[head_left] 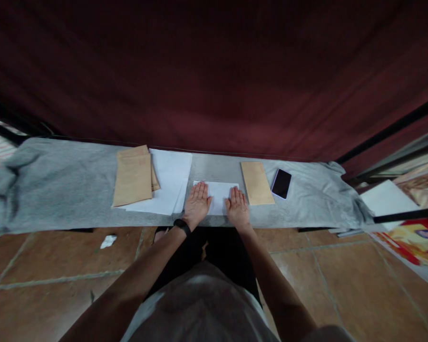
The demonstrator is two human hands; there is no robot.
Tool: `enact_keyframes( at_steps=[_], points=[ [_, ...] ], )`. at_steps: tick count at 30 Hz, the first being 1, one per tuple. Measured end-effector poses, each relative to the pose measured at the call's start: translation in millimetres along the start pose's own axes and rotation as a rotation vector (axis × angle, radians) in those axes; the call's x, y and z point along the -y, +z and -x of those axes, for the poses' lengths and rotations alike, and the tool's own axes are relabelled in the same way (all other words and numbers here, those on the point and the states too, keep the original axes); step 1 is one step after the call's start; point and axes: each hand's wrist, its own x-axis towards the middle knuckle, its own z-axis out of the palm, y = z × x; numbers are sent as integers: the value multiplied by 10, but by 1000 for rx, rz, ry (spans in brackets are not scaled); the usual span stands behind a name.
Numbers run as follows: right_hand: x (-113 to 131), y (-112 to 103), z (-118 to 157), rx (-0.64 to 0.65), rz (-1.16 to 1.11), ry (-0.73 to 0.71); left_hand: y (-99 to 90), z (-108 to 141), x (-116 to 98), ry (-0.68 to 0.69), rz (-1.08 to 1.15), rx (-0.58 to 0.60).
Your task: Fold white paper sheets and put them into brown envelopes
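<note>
Apparently smoothing: left hand (197, 201) and right hand (238, 207) spread flat, gripping nothing, on white paper's (219, 195) opposite sides; next move likely needs even pressure

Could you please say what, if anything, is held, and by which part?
Nothing: left hand and right hand lie flat on the small white sheet, at opposite ends.

Behind the narrow table (214, 166), draped in grey cloth (71, 180), hangs a dark red curtain (214, 95) (nearly black toward its top). Black bars (388, 129) slant beside the table's right end. Below its front edge lie brown floor tiles (367, 289) with pale grout lines (60, 279), dimly lit.
</note>
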Motion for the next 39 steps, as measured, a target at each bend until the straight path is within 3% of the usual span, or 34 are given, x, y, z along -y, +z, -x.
enact_keyframes(
  at_steps=[3,8,12,16,20,26,33,39],
  points=[
    [-38,-33,81,-13,6,-2,-62,123,-51,98,74,39],
    [-54,-99,162,7,9,-1,-124,445,-127,254,280,224],
    [54,-135,216,35,-8,0,-141,565,-171,197,384,225],
    [236,-132,322,138,-32,-139,-130,564,-165,186,427,217],
    [268,-125,439,145,24,-179,-97,586,-101,278,292,203],
    [66,-160,563,75,95,-161,-90,667,-12,441,-244,220],
    [-102,-261,706,64,129,-129,-172,771,96,368,-294,142],
    [-105,-287,752,47,132,-116,-224,810,166,292,-330,128]
  ],
)
